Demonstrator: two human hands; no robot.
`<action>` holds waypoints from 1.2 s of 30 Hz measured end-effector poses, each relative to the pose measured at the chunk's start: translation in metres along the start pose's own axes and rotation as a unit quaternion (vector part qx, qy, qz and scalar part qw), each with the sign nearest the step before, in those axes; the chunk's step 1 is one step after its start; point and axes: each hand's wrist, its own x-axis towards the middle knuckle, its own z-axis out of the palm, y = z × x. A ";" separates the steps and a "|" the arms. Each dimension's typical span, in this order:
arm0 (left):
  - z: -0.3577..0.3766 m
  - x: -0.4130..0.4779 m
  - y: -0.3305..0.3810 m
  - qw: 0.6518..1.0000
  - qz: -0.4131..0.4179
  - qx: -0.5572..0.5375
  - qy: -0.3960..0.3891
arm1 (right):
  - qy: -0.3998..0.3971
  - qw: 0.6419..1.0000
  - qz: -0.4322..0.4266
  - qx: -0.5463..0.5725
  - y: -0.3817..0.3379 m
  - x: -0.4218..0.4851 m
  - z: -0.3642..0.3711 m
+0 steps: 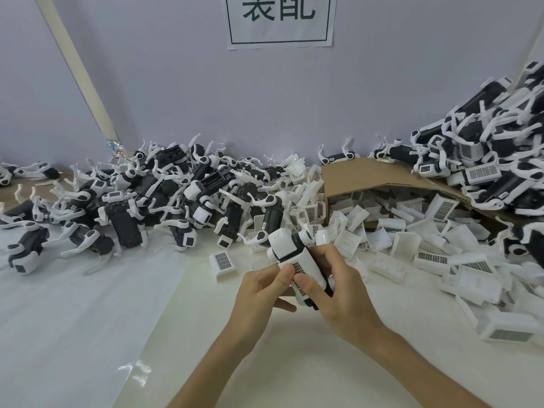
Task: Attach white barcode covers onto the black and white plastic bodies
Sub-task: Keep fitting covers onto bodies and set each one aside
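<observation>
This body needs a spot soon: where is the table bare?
Bare table lies left of the left hand and held body, below the body pile, and along the near edge. Rightward, loose barcode covers crowd it.

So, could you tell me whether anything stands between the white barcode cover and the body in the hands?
Nothing visible does: the barcode cover already lies against the body, which the left hand and the right hand both grip.

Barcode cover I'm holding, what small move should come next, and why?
Probably press both thumbs down to seat the barcode cover on the body. The left hand and right hand both grip the piece, thumbs on the cover, and whether it has clicked flush is unclear.
</observation>
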 end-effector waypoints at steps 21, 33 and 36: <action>-0.003 -0.001 0.001 0.999 -0.012 -0.013 0.045 | -0.028 0.999 -0.025 -0.030 0.001 0.003 -0.007; -0.008 0.003 0.004 0.981 -0.069 -0.123 0.130 | 0.005 0.992 -0.039 -0.119 0.008 0.007 -0.015; -0.008 0.003 0.006 0.985 -0.079 -0.120 0.096 | 0.025 0.996 -0.011 -0.090 0.008 0.013 -0.021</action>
